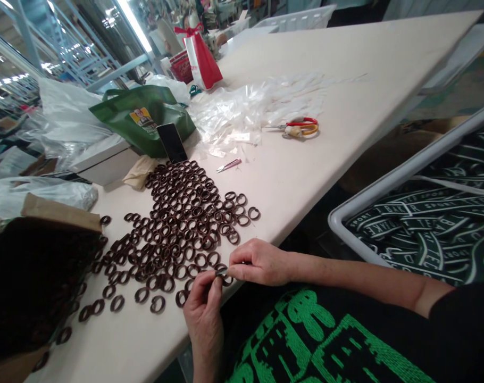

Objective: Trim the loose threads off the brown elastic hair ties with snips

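Note:
Close to the table's front edge, my left hand [205, 306] pinches a small dark brown ring [221, 271] between thumb and fingertips. My right hand [261, 261] is closed too, its thumb and forefinger meeting at the ring's right side; whether they grip the ring itself or some tiny thing at it, I cannot make out. Just beyond both hands spreads a heap of similar brown rings [178, 229], some of them loose around its edges.
A cardboard box [62, 213] lies open at the left. Small snips [228, 166], scissors [301, 127], a phone [172, 142], a green bag [142, 117] and clear plastic bags [234, 111] lie farther back. A bin [345, 229] of printed straps stands at the right.

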`<act>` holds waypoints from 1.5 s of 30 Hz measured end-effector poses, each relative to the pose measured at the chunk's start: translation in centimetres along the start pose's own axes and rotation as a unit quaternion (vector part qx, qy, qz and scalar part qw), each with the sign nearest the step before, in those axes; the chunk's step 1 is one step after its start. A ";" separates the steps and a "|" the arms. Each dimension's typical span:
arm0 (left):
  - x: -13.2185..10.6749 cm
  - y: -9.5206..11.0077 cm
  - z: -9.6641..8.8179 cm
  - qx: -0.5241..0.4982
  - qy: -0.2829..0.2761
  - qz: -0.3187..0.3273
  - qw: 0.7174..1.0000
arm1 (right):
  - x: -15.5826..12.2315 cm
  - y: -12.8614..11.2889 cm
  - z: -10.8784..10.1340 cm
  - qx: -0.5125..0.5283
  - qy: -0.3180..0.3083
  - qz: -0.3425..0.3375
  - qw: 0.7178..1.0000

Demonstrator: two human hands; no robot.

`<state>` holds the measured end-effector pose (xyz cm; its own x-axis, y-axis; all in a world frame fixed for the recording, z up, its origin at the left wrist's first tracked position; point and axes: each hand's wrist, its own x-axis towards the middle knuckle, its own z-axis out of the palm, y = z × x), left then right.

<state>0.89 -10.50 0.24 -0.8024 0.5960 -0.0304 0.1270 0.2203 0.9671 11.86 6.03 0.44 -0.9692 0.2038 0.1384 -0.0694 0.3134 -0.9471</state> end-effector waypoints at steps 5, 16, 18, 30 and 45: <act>-0.1 0.4 0.0 -0.006 -0.009 0.011 1.000 | -0.1 0.5 0.3 0.059 0.012 0.027 0.998; 0.0 0.0 0.4 0.014 -0.078 0.063 0.995 | -0.7 1.4 2.1 0.273 0.027 0.107 0.956; 0.1 -0.1 0.6 0.056 -0.071 0.092 0.992 | -0.8 1.3 2.0 0.158 0.078 0.081 0.981; 0.4 0.3 1.6 0.062 -0.147 0.008 0.987 | -0.1 1.8 1.4 -0.246 0.156 -0.121 0.949; 2.1 -1.1 -1.7 0.179 -0.051 0.106 0.977 | 2.1 1.9 0.4 -0.085 0.137 -0.021 0.987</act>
<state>-1.88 -10.81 -0.48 -0.6760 0.7272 0.1188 0.4945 0.3282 0.8048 9.59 6.70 -1.18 -0.8644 0.4229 0.2719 -0.0448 0.4738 -0.8795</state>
